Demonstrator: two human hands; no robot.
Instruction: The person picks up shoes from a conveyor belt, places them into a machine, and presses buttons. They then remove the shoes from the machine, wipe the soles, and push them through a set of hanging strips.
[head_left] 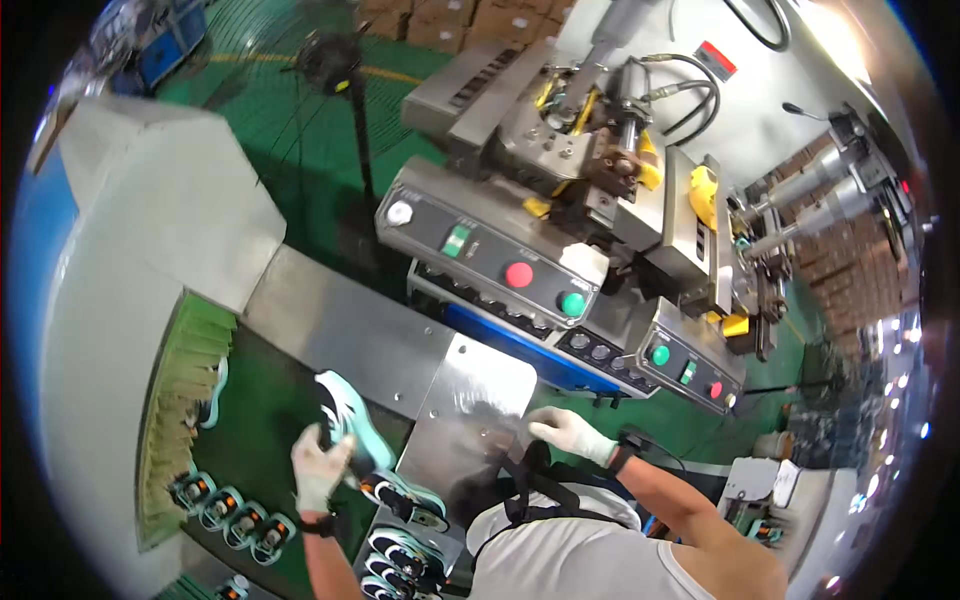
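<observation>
My left hand [320, 466], in a white glove, grips a mint, white and black sneaker [366, 438], tilted above the edge between the green conveyor belt [280, 400] and a metal plate [440, 445]. Just below it another mint and black sneaker [408, 500] lies on the metal surface. Several more sneakers [400, 562] are lined up nearer to me. Off the right side of the plate, my gloved right hand [570, 433] hovers close to my body. Its fingers stretch out to the left, with nothing visible in them.
Several sneakers [232, 515] stand in a row on the belt, beside a green strip curtain [180, 420]. Ahead is a press machine [560, 140] with a button panel [490, 250]. A second panel [685, 360] sits to its right. A fan [330, 65] stands behind.
</observation>
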